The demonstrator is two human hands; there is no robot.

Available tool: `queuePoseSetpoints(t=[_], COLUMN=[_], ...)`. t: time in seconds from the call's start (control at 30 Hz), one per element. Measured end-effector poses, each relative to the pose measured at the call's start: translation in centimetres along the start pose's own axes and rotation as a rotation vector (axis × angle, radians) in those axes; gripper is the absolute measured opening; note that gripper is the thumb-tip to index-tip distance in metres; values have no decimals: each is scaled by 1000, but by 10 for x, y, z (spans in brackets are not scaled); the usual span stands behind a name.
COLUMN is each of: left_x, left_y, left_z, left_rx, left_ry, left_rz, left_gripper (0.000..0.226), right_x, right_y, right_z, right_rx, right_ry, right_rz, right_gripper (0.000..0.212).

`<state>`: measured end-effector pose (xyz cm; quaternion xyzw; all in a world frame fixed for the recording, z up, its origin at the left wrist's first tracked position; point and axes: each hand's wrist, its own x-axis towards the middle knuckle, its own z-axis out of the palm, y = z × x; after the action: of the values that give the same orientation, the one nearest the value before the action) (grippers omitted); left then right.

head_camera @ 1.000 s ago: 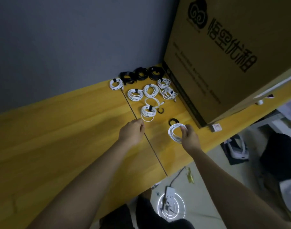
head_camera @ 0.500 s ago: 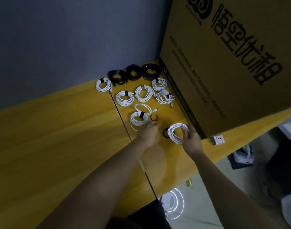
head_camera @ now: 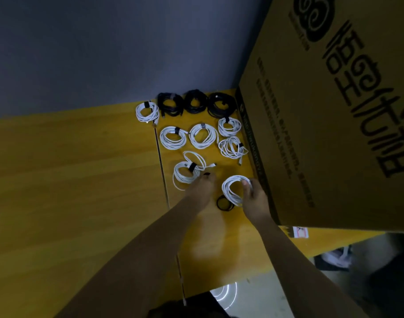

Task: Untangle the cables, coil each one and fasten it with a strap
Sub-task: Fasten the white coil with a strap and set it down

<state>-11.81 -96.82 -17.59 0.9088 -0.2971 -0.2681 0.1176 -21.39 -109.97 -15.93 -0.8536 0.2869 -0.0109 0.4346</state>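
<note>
Your left hand [head_camera: 200, 188] had reached forward, fingers pinching a small black strap [head_camera: 206, 173]. Your right hand [head_camera: 254, 198] stayed clamped on the unfastened white cable coil [head_camera: 233, 189], so fastening looked next.

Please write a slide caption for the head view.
Right hand holds a white coil; left hand reaches a strap.

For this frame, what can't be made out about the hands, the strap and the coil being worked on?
- Left hand, head view: fingertips blurred over a small black strap; grip unclear.
- Black ring: partly hidden by the white coil the right hand holds.
- That coil's connectors: too small and dim to see.
</note>
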Motion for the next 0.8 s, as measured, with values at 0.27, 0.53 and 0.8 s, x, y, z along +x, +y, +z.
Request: queuePoseSetpoints(t=[0.27, 0.53, 0.8], left_x=[-19, -17, -60], left_y=[2, -1, -15], left_z=[6, 11, -2], left_rx=[-132, -235, -698], left_ry=[23, 100, 422], left_rz=[-169, -211, -143], left_gripper=[41, 17, 20], right_x=[0, 3, -6], right_y=[3, 1, -47], right_z=[2, 1, -3], right_rx=[-6, -2, 268], right_ry=[-47, -69, -257], right_rz=[3, -14, -55], right_gripper=[27, 27, 22])
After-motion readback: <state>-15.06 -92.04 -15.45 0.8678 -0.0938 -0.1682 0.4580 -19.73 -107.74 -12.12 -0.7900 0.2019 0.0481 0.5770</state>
